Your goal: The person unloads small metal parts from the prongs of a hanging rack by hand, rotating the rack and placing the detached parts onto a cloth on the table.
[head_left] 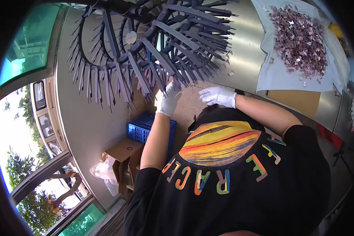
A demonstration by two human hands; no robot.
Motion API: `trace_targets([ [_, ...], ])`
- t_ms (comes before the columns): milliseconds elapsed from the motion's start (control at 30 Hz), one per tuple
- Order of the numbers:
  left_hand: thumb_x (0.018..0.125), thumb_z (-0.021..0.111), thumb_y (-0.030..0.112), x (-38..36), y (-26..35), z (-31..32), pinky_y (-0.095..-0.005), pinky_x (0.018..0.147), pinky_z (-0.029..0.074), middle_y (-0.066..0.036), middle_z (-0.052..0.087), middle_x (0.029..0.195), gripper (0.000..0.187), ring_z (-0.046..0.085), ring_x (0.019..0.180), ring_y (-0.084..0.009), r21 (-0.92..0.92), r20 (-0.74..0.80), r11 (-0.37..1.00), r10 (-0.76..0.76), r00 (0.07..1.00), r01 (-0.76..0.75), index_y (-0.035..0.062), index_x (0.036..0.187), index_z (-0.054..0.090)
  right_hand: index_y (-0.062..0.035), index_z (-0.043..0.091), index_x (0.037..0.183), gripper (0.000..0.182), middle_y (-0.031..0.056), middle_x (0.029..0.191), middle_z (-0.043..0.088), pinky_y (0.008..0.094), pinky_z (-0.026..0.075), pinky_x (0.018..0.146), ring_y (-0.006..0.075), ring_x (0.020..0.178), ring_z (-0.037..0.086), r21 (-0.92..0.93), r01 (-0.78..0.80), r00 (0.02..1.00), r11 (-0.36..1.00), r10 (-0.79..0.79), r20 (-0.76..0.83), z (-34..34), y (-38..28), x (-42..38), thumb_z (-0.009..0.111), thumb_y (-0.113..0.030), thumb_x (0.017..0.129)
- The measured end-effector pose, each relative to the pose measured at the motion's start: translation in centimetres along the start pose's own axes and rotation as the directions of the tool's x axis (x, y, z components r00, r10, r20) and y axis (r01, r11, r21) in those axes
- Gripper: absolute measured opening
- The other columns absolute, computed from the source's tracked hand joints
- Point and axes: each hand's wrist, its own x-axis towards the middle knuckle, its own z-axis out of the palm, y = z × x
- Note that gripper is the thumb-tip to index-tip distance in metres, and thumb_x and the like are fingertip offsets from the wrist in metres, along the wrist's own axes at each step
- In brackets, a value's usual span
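My left hand [168, 100], in a white glove, reaches up to the lower edge of a dark rack [161, 59] with many bristling arms. Its fingers are drawn together around something small at the rack's tips, which I cannot make out. To its right, my right hand [218, 96], also gloved in white, is held apart from the rack in front of my chest. The fingers of that hand are stretched out toward the left, with nothing visible in them.
Many small shiny pinkish pieces [301, 45] lie heaped on a pale cloth [267, 74] over a metal table [244, 47]. A blue crate [139, 128] and an open cardboard box [124, 151] stand below on the left, near a wall and windows.
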Motion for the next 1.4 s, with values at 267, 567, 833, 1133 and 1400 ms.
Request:
trace_targets([
  [267, 0.093, 0.046, 0.014, 3.8, -0.7, 1.6, -0.0342, 0.091, 0.046, -0.013, 0.063, 0.11, 0.029, 0.06, 0.1, -0.0243, -0.533, 0.02, 0.846, 0.04, 0.999, -0.024, 0.0015, 0.116, 0.057, -0.0053, 0.055, 0.119, 0.035, 0.005, 0.113, 0.06, 0.0317, 0.044, 0.091, 0.0172, 0.105, 0.056, 0.527, 0.427, 0.902, 0.735, -0.388, -0.189, 8.3, 1.1, 7.5, 0.062, -0.003, 0.085],
  [567, 0.092, 0.051, 0.013, 3.0, 2.7, -0.8, -0.0306, 0.075, 0.051, -0.013, 0.067, 0.093, 0.021, 0.065, 0.081, -0.0214, -0.662, 0.258, 0.703, -0.112, 0.96, 0.26, -0.0003, 0.103, 0.062, -0.002, 0.058, 0.112, 0.036, 0.0123, 0.116, 0.06, 0.041, 0.046, 0.092, 0.0259, 0.103, 0.059, 0.693, 0.386, 0.878, 0.608, -0.473, -0.073, 7.2, 4.1, 9.9, 0.049, -0.005, 0.078],
  [833, 0.093, 0.054, 0.029, 3.2, 2.5, 2.3, -0.0283, 0.067, 0.05, -0.011, 0.065, 0.093, 0.03, 0.062, 0.073, -0.0205, -0.839, 0.412, 0.317, -0.163, 0.897, 0.443, 0.0035, 0.107, 0.06, -0.0078, 0.056, 0.113, 0.027, 0.0106, 0.109, 0.063, 0.0394, 0.047, 0.089, 0.0255, 0.1, 0.061, 0.693, 0.482, 0.859, 0.536, -0.446, -0.252, 6.3, 3.4, 7.9, 0.056, -0.007, 0.086],
  [1133, 0.089, 0.06, 0.018, 3.9, 4.3, 2.2, -0.0328, 0.05, 0.054, -0.012, 0.066, 0.086, 0.017, 0.065, 0.067, -0.0223, -0.862, 0.335, 0.3, -0.27, 0.903, 0.409, 0.0043, 0.099, 0.062, -0.0081, 0.059, 0.108, 0.023, 0.0077, 0.102, 0.065, 0.0316, 0.05, 0.08, 0.0189, 0.092, 0.064, 0.459, 0.459, 0.884, 0.761, -0.343, -0.317, 5.9, 2.7, 7.9, 0.053, -0.006, 0.086],
  [1400, 0.094, 0.052, 0.019, 2.6, 5.9, 0.7, -0.0255, 0.056, 0.049, -0.012, 0.064, 0.09, 0.023, 0.063, 0.072, -0.0209, -0.813, 0.487, 0.281, -0.153, 0.86, 0.51, 0.0012, 0.108, 0.056, -0.0026, 0.054, 0.113, 0.031, 0.0157, 0.11, 0.061, 0.0407, 0.048, 0.09, 0.0276, 0.1, 0.061, 0.635, 0.479, 0.875, 0.606, -0.384, -0.295, 6.6, 4.1, 6.6, 0.044, 0.002, 0.084],
])
